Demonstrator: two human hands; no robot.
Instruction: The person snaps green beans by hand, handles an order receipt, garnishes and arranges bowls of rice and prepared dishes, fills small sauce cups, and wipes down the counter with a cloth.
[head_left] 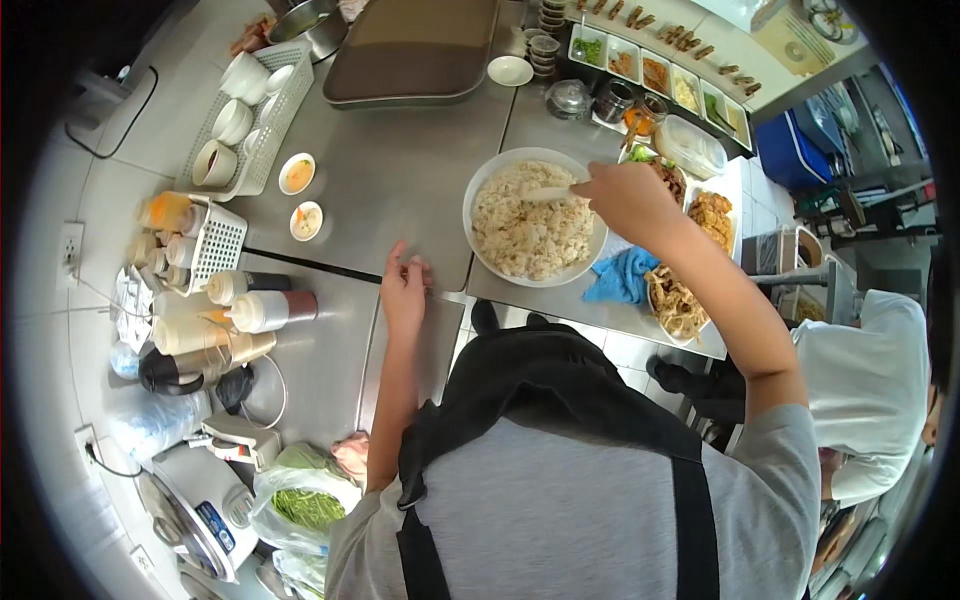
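My right hand is closed around the handle of a white rice paddle. Its blade lies in the cooked rice that fills a large white bowl. Left of this bowl, my left hand is over the front edge of the steel counter, holding nothing, its fingers loosely bent and apart. Two small white cups, one with orange contents and one with pale contents, stand beyond it. A blue cloth lies right of the rice bowl.
To the right are dishes of browned food pieces and pale strips, with a topping rack behind. A brown tray sits at the back. Squeeze bottles and a cup basket stand left. Another person is at right.
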